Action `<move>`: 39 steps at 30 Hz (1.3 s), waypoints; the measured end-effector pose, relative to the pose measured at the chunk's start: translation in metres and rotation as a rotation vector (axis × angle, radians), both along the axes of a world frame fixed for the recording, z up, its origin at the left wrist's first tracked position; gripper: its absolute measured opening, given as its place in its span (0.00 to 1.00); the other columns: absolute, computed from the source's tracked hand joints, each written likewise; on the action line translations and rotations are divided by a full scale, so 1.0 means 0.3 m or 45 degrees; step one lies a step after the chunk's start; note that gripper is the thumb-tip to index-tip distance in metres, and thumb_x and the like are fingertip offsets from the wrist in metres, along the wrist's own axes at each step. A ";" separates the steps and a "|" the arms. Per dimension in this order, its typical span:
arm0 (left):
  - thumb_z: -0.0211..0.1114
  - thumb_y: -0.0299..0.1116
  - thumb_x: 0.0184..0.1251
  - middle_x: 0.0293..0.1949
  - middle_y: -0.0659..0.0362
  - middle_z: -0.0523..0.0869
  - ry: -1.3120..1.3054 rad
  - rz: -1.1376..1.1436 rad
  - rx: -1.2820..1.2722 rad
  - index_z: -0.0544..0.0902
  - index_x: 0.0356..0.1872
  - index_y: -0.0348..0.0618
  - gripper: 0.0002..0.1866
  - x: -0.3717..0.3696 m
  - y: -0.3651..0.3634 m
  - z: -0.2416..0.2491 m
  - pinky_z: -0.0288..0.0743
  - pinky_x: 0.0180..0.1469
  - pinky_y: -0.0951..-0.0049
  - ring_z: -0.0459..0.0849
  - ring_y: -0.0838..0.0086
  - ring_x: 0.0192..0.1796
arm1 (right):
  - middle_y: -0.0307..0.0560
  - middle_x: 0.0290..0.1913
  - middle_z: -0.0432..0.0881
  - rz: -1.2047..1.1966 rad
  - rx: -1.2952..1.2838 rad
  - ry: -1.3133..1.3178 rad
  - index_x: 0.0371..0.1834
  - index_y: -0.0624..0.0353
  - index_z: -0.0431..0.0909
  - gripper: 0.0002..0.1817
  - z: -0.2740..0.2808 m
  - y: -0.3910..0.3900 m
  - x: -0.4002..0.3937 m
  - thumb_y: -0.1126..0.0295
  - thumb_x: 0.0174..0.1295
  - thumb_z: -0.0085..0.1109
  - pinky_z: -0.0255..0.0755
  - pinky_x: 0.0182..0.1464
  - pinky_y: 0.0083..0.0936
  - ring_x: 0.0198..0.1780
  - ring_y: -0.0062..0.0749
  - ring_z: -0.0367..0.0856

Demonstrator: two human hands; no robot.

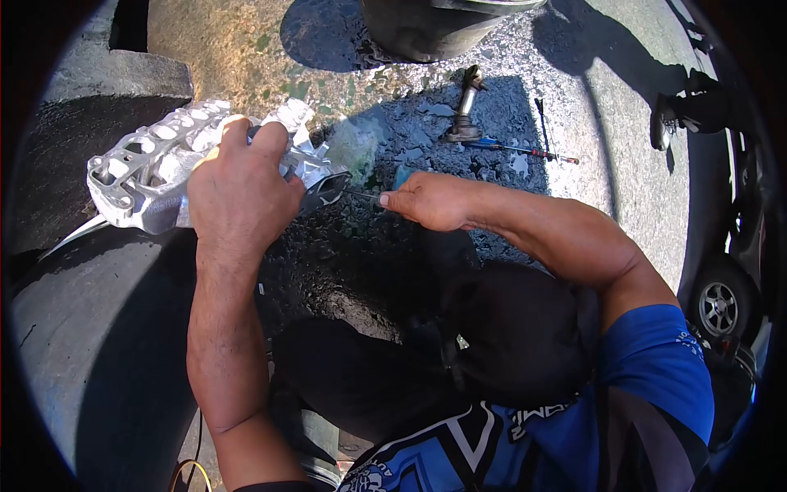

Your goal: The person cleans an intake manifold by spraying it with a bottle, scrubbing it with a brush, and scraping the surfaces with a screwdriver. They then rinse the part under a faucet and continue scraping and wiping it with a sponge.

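Observation:
My left hand (242,176) is wrapped over a silvery cast-metal engine part (131,176) with several round openings, propped at the left. Its palm covers the part's middle. At the part's right end is a dark, hollow opening (329,189). My right hand (426,201) is closed on a thin metal-shafted tool (362,196), whose tip points into or against that opening; contact there is too small to make out. A bit of teal (402,176) shows beside my right fingers, and the tool's handle is mostly hidden.
A metal power tool (466,111) and a blue-handled screwdriver (516,148) lie on the wet ground. A dark bucket (434,33) stands at the top, a large dark tyre (106,328) at lower left. Another person's shoe (660,123) and a car wheel (718,308) are at right.

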State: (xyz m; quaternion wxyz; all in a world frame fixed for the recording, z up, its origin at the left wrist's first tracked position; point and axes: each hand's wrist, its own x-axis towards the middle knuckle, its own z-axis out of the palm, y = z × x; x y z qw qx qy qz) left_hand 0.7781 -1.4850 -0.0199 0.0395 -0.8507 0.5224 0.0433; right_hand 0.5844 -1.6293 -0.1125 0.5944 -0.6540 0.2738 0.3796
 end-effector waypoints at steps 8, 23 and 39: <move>0.77 0.35 0.51 0.44 0.53 0.83 0.002 -0.032 -0.043 0.85 0.42 0.50 0.16 0.002 -0.016 -0.003 0.84 0.43 0.55 0.90 0.55 0.44 | 0.45 0.18 0.66 0.068 -0.128 -0.221 0.22 0.63 0.72 0.35 0.023 -0.003 -0.008 0.45 0.81 0.44 0.66 0.33 0.44 0.24 0.33 0.66; 0.77 0.39 0.51 0.63 0.47 0.83 0.079 0.107 0.153 0.85 0.49 0.49 0.22 -0.009 -0.046 0.024 0.85 0.50 0.54 0.90 0.52 0.52 | 0.56 0.23 0.76 0.099 -0.144 -0.142 0.28 0.68 0.78 0.34 0.051 -0.020 -0.053 0.46 0.80 0.43 0.71 0.41 0.50 0.30 0.48 0.76; 0.79 0.38 0.50 0.52 0.50 0.84 -0.018 -0.009 0.057 0.84 0.45 0.51 0.20 -0.007 -0.055 0.012 0.85 0.42 0.54 0.91 0.52 0.42 | 0.48 0.17 0.65 0.074 -0.212 -0.307 0.21 0.63 0.69 0.34 0.004 -0.043 -0.072 0.46 0.81 0.44 0.65 0.34 0.47 0.23 0.38 0.67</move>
